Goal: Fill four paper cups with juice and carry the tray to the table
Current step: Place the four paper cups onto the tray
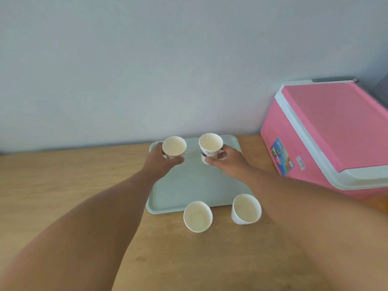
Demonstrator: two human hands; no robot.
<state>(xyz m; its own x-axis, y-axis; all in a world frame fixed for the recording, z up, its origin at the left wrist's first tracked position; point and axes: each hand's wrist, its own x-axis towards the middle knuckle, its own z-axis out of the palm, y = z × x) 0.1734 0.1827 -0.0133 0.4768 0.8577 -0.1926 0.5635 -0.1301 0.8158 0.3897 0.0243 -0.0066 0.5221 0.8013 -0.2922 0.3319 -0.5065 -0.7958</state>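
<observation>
A pale green tray (189, 185) lies on the wooden counter (63, 185) against the wall. My left hand (161, 159) grips a white paper cup (174, 146) over the tray's far left corner. My right hand (227, 160) grips a second paper cup (210, 143), printed with dark marks, over the tray's far right part. Both cups look empty inside. Two more empty paper cups stand on the counter at the tray's near edge: one (197, 216) at the middle, one (246, 208) to its right.
A pink cooler box (327, 131) with a white rim and closed lid sits to the right of the tray, close to its far right corner. The grey wall runs along the counter's back edge.
</observation>
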